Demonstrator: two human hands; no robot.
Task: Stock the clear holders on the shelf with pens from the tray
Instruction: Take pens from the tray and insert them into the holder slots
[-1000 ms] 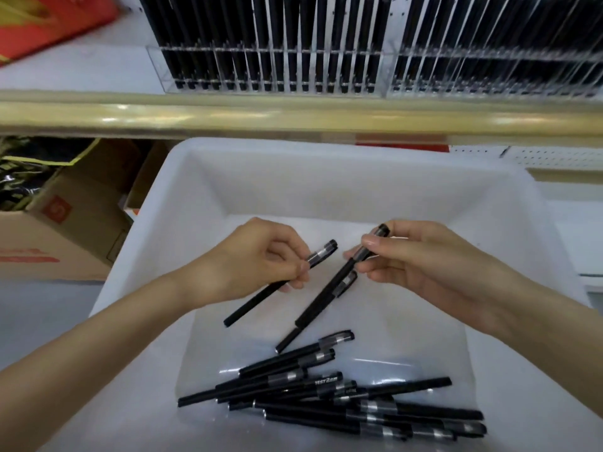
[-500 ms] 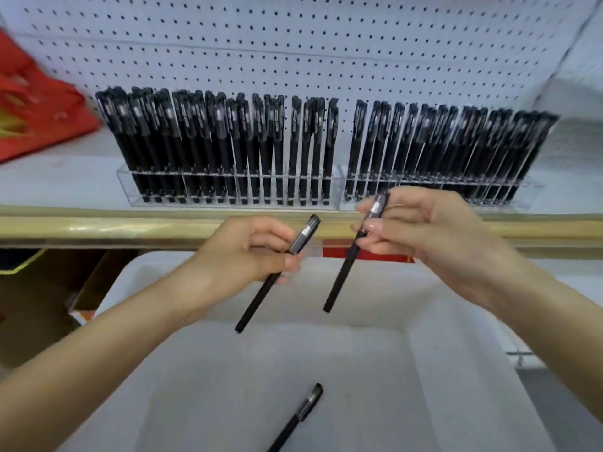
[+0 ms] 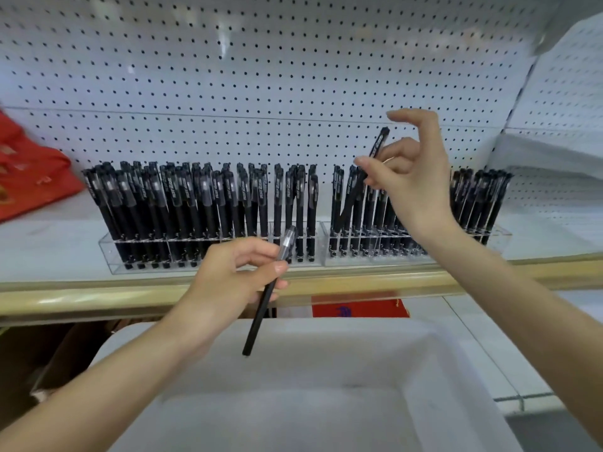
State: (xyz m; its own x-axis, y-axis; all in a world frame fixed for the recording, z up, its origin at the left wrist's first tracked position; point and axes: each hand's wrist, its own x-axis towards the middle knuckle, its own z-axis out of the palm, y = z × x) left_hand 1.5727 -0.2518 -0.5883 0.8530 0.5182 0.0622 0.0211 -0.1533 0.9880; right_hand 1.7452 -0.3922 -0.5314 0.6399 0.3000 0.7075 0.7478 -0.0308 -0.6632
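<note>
Head view: a person's two bare hands work at a white shelf (image 3: 49, 243), which is backed by a white pegboard (image 3: 261, 60).
Left hand (image 3: 235, 278): closed round a black pen (image 3: 261, 311), thumb and fingers gripping just below the cap.
Left pen: tilted, clear-windowed cap end up, in front of the shelf's gold edge strip (image 3: 98, 296). Its lower tip hangs over the far rim of the tray (image 3: 440, 370).
Right hand (image 3: 411, 177): raised in front of the right holder (image 3: 496, 236), thumb and fingers pinching a second black pen (image 3: 378, 143). The forefinger is lifted and curled above it.
Right pen: slanted, top end above the hand. The lower end lies among the pens standing at the left end of the right holder; whether it sits in a slot cannot be told.
Left holder (image 3: 111, 252): clear, on the shelf, touching or just beside the right one. Black pens stand in it, caps up.
Right holder: clear, with black pens standing caps up on both sides of the right hand.
Tray: white, deep-walled, below and in front of the shelf edge; only its far part is in view.
Other items: red bag (image 3: 29, 177) on the shelf at far left; red item (image 3: 359, 308) under the shelf edge, behind the tray; cardboard box (image 3: 65, 353) left of the tray.
</note>
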